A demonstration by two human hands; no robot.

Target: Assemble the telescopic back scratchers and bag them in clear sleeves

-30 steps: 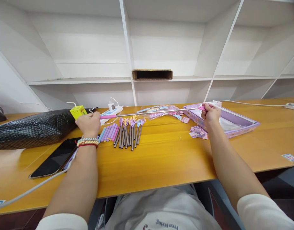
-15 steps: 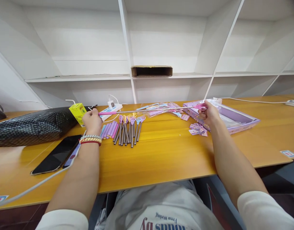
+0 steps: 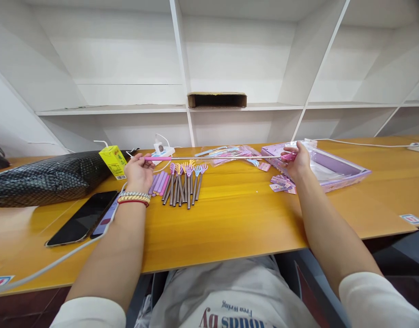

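A telescopic back scratcher (image 3: 226,157) is stretched out level above the table, with a pink handle, a thin metal rod and a pink claw head. My left hand (image 3: 138,174) holds the end of the handle, fingers partly curled around it. At the claw end, my right hand (image 3: 299,162) grips the pink head, which its fingers partly hide. Below the rod lie several short scratchers (image 3: 185,187) with metal stems and purple, yellow and blue claws. Several pink and purple handle sleeves (image 3: 160,183) lie beside my left hand.
Plastic-wrapped scratchers (image 3: 230,154), small printed cards (image 3: 282,183) and a purple box (image 3: 346,181) lie toward the right. On the left are a yellow drink carton (image 3: 113,162), a black wrapped package (image 3: 52,175), a phone (image 3: 81,218) and a white cable (image 3: 59,259). Shelves (image 3: 237,59) stand behind.
My left hand has shifted slightly right and its grip looks looser, showing more of the handle's end. The fingers of my right hand have spread a little. The scratcher now lies more level.
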